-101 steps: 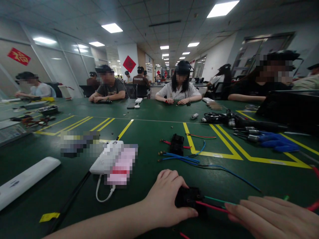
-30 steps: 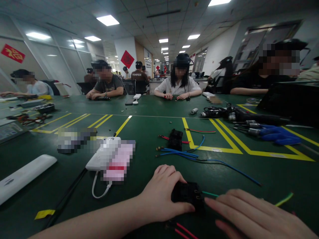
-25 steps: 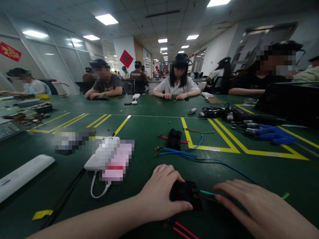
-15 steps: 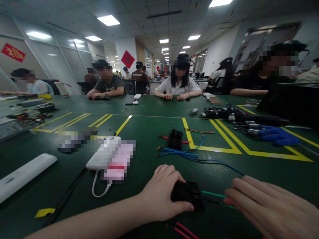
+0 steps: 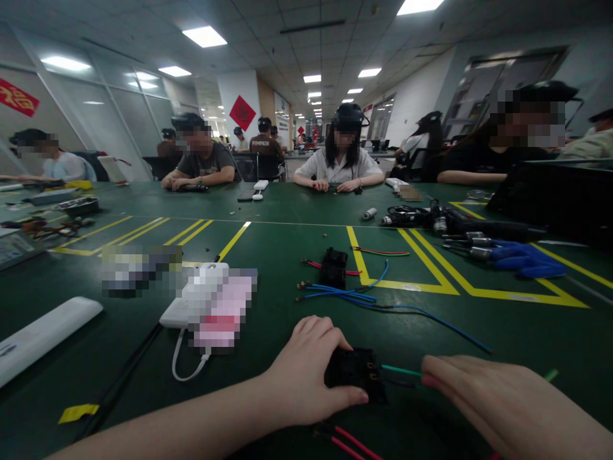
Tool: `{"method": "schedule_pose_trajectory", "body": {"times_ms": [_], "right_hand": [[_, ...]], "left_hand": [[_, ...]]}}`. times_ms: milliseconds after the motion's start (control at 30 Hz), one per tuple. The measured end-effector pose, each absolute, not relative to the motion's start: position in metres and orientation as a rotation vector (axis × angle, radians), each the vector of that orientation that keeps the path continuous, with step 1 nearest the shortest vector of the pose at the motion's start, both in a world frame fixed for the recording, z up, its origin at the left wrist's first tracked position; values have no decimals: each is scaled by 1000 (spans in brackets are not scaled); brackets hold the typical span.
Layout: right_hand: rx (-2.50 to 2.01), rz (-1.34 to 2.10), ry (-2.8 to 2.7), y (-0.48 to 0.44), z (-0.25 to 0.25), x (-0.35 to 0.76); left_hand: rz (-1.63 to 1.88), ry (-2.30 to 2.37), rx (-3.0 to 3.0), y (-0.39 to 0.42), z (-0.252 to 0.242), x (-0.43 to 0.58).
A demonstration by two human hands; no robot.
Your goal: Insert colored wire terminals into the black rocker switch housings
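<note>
A black plastic block [image 5: 360,372] lies on the green table [image 5: 268,358] near its front edge. My left hand [image 5: 309,377] is closed round its left side, thumb along the near edge. From its right side run a green wire [image 5: 401,370] and a dark one. My right hand [image 5: 507,396] has its fingers pressed together on the green wire, whose far end shows beyond the hand. Red wires [image 5: 352,442] lie just below the block. Farther back are a second black block [image 5: 334,268] with red wires and a bundle of blue wires [image 5: 340,293].
A white power bank [image 5: 196,297] with a cable and a pink item [image 5: 225,310] lie left of my hands. At the right are tools with blue handles [image 5: 527,259] and a black cable bundle [image 5: 407,216]. Several people sit around the table.
My right hand has turned and moved slightly left along the green wire, its fingers now lower and flatter. My left hand keeps its hold on the block. The view has shifted slightly.
</note>
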State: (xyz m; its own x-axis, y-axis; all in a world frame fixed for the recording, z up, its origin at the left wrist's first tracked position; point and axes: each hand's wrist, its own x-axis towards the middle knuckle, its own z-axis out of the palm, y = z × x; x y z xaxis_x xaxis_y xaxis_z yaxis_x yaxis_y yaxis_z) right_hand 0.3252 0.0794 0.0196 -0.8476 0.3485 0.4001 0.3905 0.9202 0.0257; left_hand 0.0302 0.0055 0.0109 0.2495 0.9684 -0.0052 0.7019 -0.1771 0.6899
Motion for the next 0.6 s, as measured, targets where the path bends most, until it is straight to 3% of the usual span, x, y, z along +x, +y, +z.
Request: {"method": "schedule_pose_trajectory", "body": {"times_ms": [200,400,600], "right_hand": [[-567,-310,-2584,71,5,337],[-615,-104,-2811,88,18,325],[-619,-123,-2766,84,25,325]], "left_hand": [[603,1517,1963,5,11,31],[587,1508,1958,5,12,30],[596,1526,1958,5,9,30]]}}
